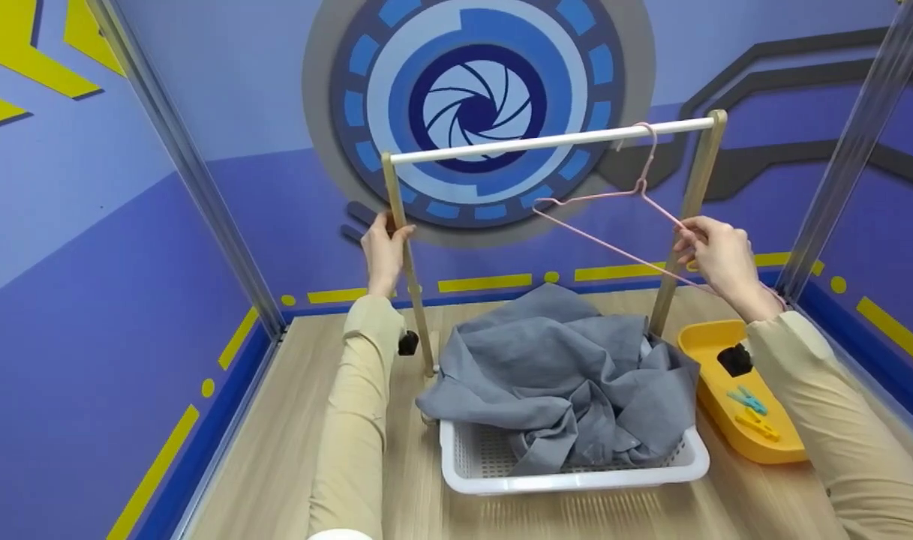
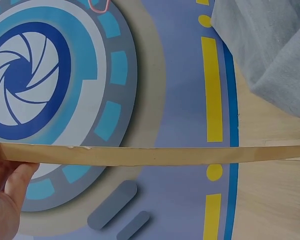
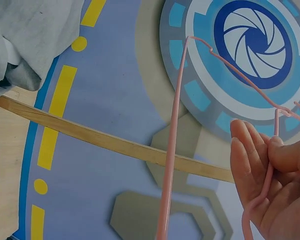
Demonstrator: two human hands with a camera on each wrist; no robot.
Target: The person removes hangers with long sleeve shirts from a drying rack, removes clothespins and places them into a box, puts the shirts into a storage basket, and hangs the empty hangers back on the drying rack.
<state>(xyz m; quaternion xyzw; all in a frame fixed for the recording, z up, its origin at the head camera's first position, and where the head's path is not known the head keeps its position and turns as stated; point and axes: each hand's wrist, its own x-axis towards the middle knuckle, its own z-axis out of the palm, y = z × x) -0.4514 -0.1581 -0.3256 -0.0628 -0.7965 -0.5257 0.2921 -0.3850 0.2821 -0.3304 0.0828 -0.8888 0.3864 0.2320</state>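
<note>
A pink hanger [image 1: 599, 196] has its hook over the white rod [image 1: 546, 142] of a small wooden-legged rack, near the rod's right end. My right hand [image 1: 719, 251] pinches the hanger's right shoulder between thumb and fingers, as the right wrist view shows. On the other side, my left hand [image 1: 385, 251] grips the rack's left wooden post [image 2: 120, 155] about midway up. Below the rod, a crumpled grey cloth [image 1: 546, 360] fills a white basket [image 1: 576, 480] and spills over its rim. No cloth hangs on the hanger.
To the right of the basket lies a yellow tray [image 1: 771, 450] holding a blue clothespin [image 1: 749, 400] and a yellow clothespin [image 1: 758, 425]. The rack's right post [image 1: 696, 180] rises behind the basket. A patterned blue wall [image 1: 261, 225] closes off the back of the wooden table [image 1: 276, 450].
</note>
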